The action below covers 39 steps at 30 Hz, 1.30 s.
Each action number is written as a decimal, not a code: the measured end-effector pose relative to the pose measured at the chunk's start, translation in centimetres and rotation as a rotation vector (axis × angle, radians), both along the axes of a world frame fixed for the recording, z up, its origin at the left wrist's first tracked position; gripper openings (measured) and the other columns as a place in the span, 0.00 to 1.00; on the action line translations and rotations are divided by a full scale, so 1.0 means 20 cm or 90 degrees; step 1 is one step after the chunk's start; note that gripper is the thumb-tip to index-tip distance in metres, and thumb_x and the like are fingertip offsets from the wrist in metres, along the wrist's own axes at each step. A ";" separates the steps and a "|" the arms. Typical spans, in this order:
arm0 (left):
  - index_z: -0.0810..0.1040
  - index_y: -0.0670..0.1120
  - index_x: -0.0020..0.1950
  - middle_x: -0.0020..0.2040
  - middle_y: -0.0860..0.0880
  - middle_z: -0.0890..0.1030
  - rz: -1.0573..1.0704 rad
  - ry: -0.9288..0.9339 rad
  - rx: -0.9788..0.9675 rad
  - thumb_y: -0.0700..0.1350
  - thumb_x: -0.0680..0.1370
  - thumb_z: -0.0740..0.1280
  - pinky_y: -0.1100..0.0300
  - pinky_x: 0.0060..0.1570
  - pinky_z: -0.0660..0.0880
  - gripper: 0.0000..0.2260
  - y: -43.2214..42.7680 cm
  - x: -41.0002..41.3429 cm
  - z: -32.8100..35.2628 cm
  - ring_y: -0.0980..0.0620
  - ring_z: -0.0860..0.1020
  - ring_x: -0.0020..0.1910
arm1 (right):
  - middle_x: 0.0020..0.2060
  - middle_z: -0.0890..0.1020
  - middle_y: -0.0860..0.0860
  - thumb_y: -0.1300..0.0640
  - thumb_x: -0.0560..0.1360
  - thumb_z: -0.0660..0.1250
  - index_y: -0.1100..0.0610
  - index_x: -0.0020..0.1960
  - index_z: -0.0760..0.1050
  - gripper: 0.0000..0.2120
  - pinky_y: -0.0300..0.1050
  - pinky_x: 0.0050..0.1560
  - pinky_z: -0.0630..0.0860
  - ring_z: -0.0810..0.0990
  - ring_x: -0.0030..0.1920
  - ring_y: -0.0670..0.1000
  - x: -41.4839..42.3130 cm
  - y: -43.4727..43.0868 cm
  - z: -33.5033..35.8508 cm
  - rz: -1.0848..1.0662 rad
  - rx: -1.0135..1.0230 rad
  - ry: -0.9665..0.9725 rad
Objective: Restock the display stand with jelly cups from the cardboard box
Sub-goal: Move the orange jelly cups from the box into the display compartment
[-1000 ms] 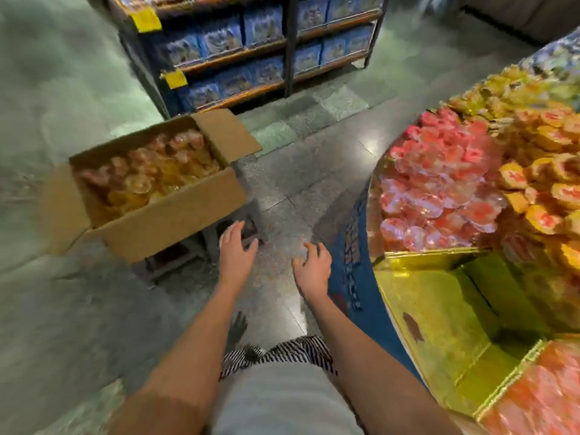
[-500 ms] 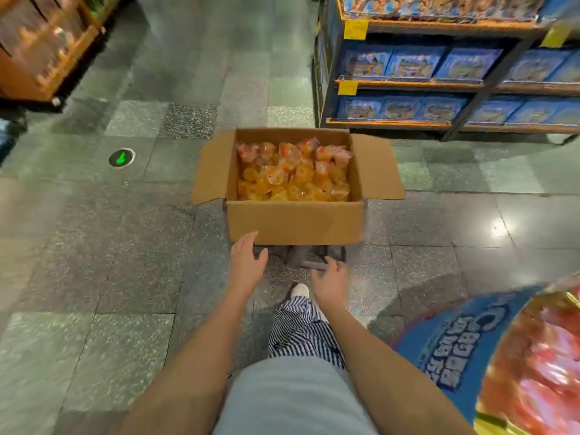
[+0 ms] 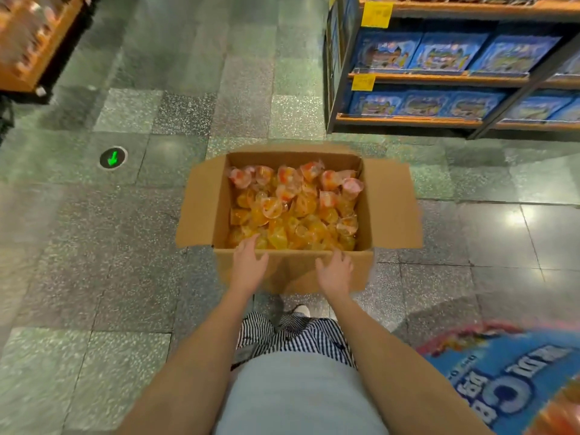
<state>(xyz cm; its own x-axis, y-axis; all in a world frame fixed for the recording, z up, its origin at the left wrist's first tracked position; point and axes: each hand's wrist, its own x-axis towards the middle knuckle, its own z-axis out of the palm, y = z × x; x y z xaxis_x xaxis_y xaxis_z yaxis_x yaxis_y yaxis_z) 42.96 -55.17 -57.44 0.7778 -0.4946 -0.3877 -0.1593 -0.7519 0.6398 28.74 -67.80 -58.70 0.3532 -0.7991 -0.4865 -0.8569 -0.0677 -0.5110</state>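
An open cardboard box (image 3: 387, 211) stands on the floor in front of me, its flaps spread outward. It is filled with several orange and pink jelly cups (image 3: 293, 208). My left hand (image 3: 249, 263) reaches over the box's near wall with straight fingers, its tips just above the nearest cups. My right hand (image 3: 335, 271) hovers in front of the near wall, fingers spread and holding nothing. Only a blue printed edge of the display stand (image 3: 508, 390) shows at the lower right.
A shelf rack (image 3: 455, 76) with blue packages stands behind the box at the upper right. An orange wooden stand (image 3: 34, 42) sits at the upper left. A green arrow marker (image 3: 113, 157) is set in the tiled floor. My striped trousers show below.
My view swung left from the display stand to the box. Both hands have moved forward to the box's near wall, the left one now reaching over the rim.
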 end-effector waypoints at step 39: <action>0.61 0.44 0.74 0.69 0.39 0.69 -0.400 -0.218 0.419 0.54 0.74 0.71 0.44 0.68 0.61 0.34 -0.90 1.54 -0.88 0.36 0.67 0.66 | 0.76 0.57 0.58 0.48 0.81 0.62 0.48 0.77 0.59 0.27 0.56 0.66 0.69 0.68 0.70 0.62 0.95 -1.01 -0.71 -0.193 0.101 0.121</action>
